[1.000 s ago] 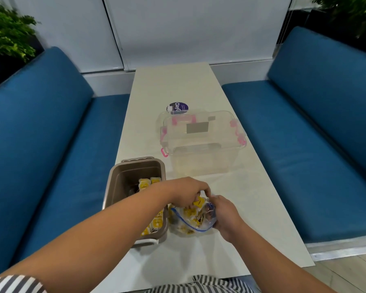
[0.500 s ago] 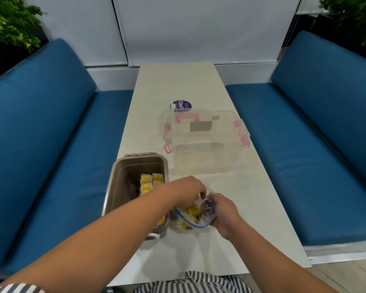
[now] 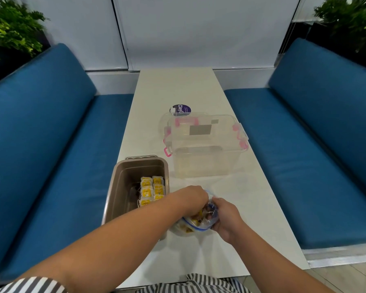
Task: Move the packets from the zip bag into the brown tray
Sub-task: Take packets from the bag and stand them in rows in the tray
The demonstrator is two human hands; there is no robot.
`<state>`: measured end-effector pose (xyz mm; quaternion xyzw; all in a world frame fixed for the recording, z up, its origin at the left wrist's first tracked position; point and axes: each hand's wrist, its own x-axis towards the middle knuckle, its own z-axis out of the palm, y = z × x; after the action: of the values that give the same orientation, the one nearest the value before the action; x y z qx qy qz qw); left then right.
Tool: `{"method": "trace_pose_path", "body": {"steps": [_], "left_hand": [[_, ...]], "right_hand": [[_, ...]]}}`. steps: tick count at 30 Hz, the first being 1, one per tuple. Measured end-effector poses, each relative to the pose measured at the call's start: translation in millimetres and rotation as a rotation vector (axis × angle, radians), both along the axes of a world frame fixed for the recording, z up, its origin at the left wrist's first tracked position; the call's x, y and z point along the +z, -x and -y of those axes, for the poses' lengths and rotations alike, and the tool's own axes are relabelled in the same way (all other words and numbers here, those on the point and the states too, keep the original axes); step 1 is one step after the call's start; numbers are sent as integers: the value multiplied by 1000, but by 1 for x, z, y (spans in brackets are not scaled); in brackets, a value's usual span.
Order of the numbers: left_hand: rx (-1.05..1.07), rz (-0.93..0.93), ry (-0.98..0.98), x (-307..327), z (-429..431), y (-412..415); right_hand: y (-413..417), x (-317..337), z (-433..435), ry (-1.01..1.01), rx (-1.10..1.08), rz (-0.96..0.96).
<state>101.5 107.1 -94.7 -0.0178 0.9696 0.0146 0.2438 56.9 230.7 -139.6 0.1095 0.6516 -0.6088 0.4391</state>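
My right hand (image 3: 226,218) grasps the bag (image 3: 201,226) by the right side of its blue-edged mouth, fingers curled round the plastic and holding the opening up. My left hand (image 3: 193,200) reaches across from the left and dips into that mouth with its knuckles up and fingers bent downward; the fingertips are hidden inside the bag, so I cannot tell whether they have closed on anything. The bag sits on the table (image 3: 178,89) near my edge, just beside the near right corner of the tray (image 3: 114,187), and through the clear plastic I see yellow and dark shapes, too blurred to tell one from another. The tray stands along the table's left edge, and yellow packets (image 3: 151,190) lie in it in two rows against its right wall, while the left part of its floor shows bare brown. My left forearm crosses above the tray's near end and hides that part of it. Beyond the bag stands a clear box (image 3: 203,149) with pink latches, its lid on, and a grey patch shows on top. A round purple label (image 3: 181,108) peeks out behind the box. Blue benches (image 3: 51,127) run along both sides of the table, with green plants (image 3: 11,30) in the far corners. A striped sleeve (image 3: 32,285) shows at my left shoulder.
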Motion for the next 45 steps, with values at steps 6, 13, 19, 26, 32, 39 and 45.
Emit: {"method": "trace_pose_path", "body": {"steps": [6, 13, 19, 26, 32, 39, 45], "left_hand": [[114, -111, -234, 18, 18, -2], [358, -271, -702, 28, 32, -9], [623, -401, -1113, 28, 36, -13], [772, -644, -1230, 51, 60, -21], [731, -636, -979, 72, 101, -43], [809, -591, -797, 86, 132, -75], [766, -483, -430, 85, 145, -94]], "right_hand": [[2, 4, -2, 10, 1, -4], [2, 5, 0, 21, 17, -13], [4, 7, 3, 40, 26, 2], [6, 5, 7, 72, 24, 39], [8, 6, 10, 113, 31, 54], [11, 6, 14, 128, 50, 45], [13, 2, 15, 113, 60, 44]]}}
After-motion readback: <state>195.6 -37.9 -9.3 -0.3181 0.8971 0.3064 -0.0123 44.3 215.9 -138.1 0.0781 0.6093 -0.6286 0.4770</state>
